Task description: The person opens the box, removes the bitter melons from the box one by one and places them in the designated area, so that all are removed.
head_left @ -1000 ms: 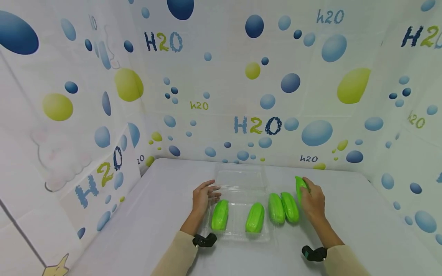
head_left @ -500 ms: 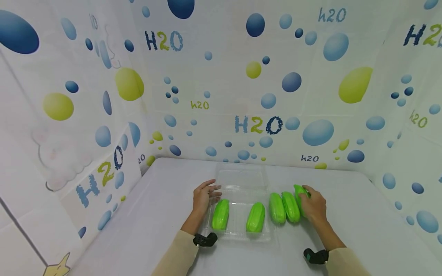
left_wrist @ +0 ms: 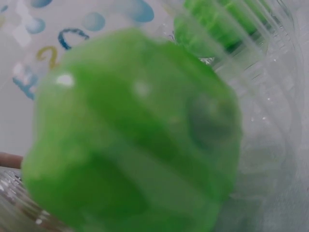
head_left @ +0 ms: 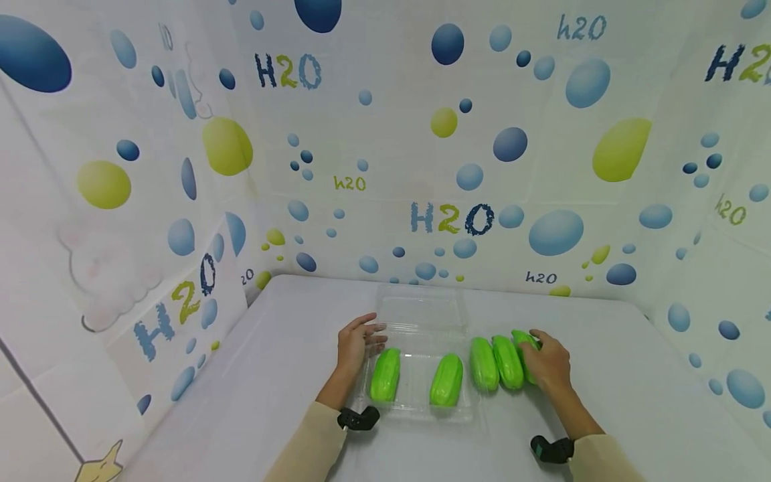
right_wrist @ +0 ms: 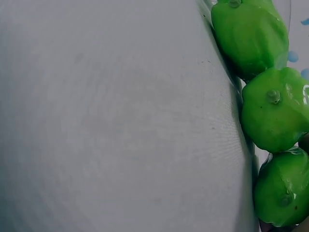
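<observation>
A clear plastic clamshell box lies with its lid folded back. Inside are two bright green, oblong, ribbed vegetables, one at the left and one at the right. My left hand rests at the box's left edge, fingers loosely bent near the hinge. Right of the box, two more green vegetables lie side by side. My right hand holds a third green vegetable against them, thumb and fingers around it. In the right wrist view its rounded end touches its neighbour.
The open lid reaches towards the back edge of the white table. A white printed curtain stands behind and at both sides. Black wrist cameras sit at both cuffs.
My right hand has lowered the third green vegetable to the table and moved it left against the other two. The left hand stays at the box edge.
</observation>
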{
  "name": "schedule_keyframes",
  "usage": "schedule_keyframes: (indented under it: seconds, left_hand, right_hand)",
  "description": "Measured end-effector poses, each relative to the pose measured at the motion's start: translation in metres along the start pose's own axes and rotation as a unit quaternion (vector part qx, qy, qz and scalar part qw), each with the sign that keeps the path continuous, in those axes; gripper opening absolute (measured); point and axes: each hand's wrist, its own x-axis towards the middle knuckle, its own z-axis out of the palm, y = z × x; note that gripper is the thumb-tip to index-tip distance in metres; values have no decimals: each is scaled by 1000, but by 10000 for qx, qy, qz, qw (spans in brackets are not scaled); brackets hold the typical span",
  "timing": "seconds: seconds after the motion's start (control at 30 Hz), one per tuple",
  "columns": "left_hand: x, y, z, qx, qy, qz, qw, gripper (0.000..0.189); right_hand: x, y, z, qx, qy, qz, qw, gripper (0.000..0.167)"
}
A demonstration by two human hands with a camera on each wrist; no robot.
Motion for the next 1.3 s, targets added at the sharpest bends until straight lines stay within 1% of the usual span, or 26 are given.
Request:
schedule_keyframes:
  seconds: [0.23,0.43,0.73,0.87,0.97,1.07,1.17,1.3]
  left_hand:
    - [0,1,0,17,20,-4,10000,41]
    - [-1,3,0,7,10,-22,10000,42]
    - [-1,4,1,4,41,-15,10000,41]
    - [0,3,2,-52,76,-80,9999,41]
    - [0,1,2,-71,85,-104,9999,41]
    - [0,1,2,-81,82,-110,9999,41]
    - [0,2,1,-76,78,-82,9999,40]
    - [0,3,1,-69,97,-46,9999,39]
  right_hand:
    - [-1,-1,-2,-40,72,73,9999,59]
    - [-1,0,-4,-19,183,12,9998,58]
    - [1,-3,-3,-51,680,-272,9973,54]
    - [2,-4,-3,40,791,-548,9954,46]
    - [2,-7,-2,158,764,-736,9942,39]
    - [2,-12,0,294,666,-799,9941,34]
    - [1,-18,2,318,564,-764,9950,33]
    - [0,-25,4,147,538,-700,9960,33]
